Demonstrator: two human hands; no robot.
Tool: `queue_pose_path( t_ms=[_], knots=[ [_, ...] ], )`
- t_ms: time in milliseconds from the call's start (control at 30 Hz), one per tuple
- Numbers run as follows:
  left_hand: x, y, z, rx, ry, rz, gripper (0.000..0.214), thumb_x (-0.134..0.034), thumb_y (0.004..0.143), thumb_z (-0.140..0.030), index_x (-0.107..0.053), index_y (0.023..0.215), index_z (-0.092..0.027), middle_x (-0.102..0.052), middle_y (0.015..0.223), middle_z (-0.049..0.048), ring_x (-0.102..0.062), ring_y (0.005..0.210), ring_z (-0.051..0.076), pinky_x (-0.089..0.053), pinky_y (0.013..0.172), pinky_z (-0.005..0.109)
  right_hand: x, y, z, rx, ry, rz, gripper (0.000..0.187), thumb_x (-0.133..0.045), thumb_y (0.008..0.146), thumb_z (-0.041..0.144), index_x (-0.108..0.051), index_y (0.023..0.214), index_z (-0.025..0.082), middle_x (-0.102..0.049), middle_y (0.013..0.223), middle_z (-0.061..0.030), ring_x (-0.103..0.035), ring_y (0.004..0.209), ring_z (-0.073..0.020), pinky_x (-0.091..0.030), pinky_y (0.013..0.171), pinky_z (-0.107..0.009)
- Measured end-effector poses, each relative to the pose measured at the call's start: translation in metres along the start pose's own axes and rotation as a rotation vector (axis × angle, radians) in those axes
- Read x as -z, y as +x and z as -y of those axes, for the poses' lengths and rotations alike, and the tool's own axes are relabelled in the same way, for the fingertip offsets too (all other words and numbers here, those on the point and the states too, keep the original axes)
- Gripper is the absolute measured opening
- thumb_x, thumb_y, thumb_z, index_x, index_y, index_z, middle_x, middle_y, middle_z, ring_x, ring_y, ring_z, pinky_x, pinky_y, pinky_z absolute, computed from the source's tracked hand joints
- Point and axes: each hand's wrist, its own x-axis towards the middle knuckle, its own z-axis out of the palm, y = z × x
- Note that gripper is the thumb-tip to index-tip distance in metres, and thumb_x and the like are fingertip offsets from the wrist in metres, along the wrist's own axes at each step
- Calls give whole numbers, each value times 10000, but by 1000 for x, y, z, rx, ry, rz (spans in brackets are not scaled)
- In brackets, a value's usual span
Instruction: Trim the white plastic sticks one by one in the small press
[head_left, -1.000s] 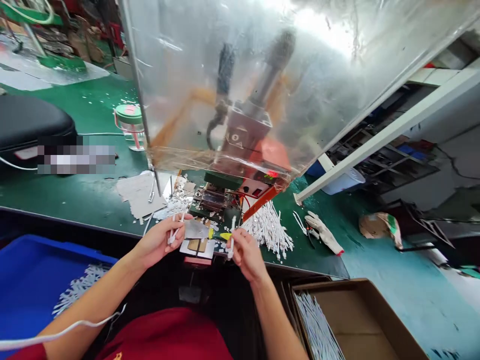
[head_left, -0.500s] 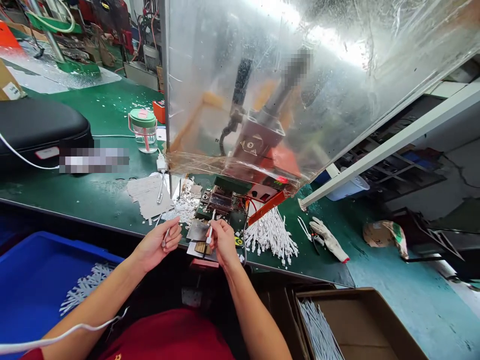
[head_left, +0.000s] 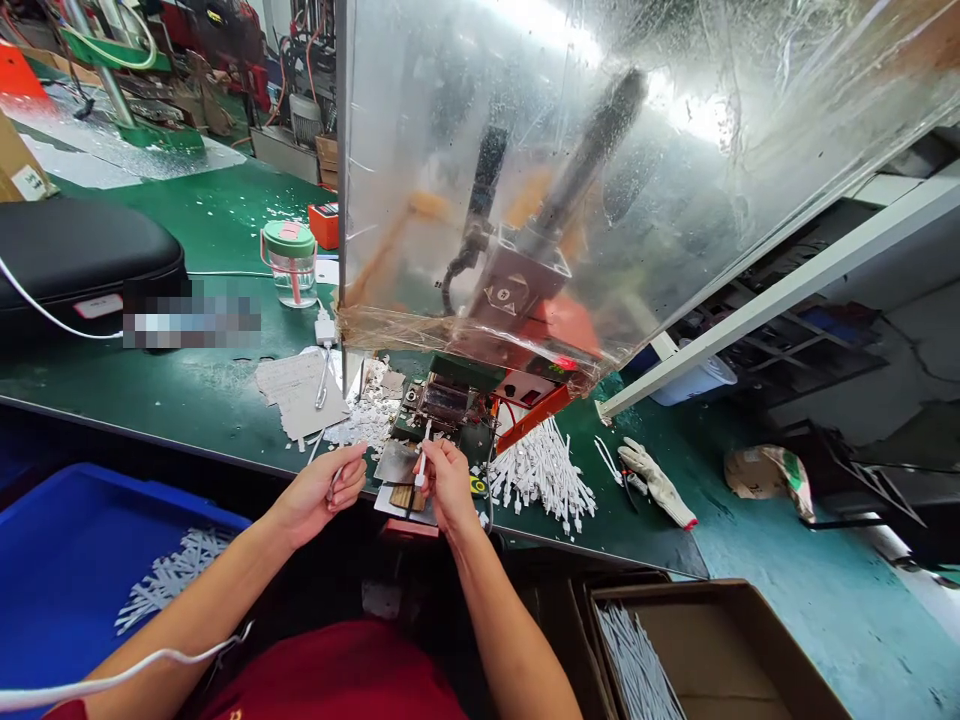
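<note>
My left hand [head_left: 324,492] is curled at the green bench's near edge, pinching a small white plastic piece [head_left: 335,477]. My right hand [head_left: 447,480] is closed on another thin white piece [head_left: 422,463], holding it upright over the metal plate [head_left: 395,463] at the front of a small machine [head_left: 450,405]. A heap of the same white pieces [head_left: 541,467] lies just right of my right hand. The clear plastic shield [head_left: 570,170] hangs over the machine.
A blue bin [head_left: 67,560] with white pieces sits low on the left, a cardboard box [head_left: 697,650] with more at the lower right. On the green bench [head_left: 187,390] are a black case [head_left: 82,255], a lidded cup [head_left: 291,262], paper scraps [head_left: 296,390] and a work glove [head_left: 656,482].
My right hand has moved left from beside the heap to the machine's front plate, carrying its white piece. The left hand stayed near the bench edge, fingers more curled. The view shifted slightly.
</note>
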Motion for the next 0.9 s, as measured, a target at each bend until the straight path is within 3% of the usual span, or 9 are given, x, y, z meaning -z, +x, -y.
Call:
queue_pose_path(
  t_ms=[400,533,667,800,900],
  knots=[
    [0,3,5,-5,68,4,459,-628,876,-327,-406,506,-171,-314,436,-73,-247,363,39,-185,371,190,-5,11,1,19,5,-15,317,-676,710,442,-490,612,205,-547,472,59,-376,331,-54,-252,323,-176],
    [-3,3,7,-17,187,-10,461,-637,862,-385,-427,514,-168,-326,448,-68,-287,377,44,-192,386,187,-5,11,0,14,3,-18,328,-686,701,454,-493,609,206,-549,477,58,-375,335,-55,-252,327,-182],
    [-8,5,11,-3,318,-26,409,-659,830,-478,-557,614,-147,-322,456,-83,-272,378,39,-166,391,182,-4,11,2,7,25,-14,334,-694,694,457,-485,610,210,-548,474,60,-380,342,-59,-259,331,-182],
    [-20,12,14,-40,383,-64,391,-702,792,-494,-542,656,-164,-229,431,-124,-164,362,29,-71,386,196,-7,11,3,14,30,-16,324,-692,708,436,-489,604,207,-528,462,67,-383,336,-58,-272,323,-178],
    [-32,18,14,-88,455,-66,334,-732,768,-467,-602,827,-165,-282,427,-125,-158,363,30,-55,397,201,-8,8,3,26,19,8,343,-694,722,464,-500,614,203,-522,459,69,-399,332,-58,-292,321,-173]
  ],
)
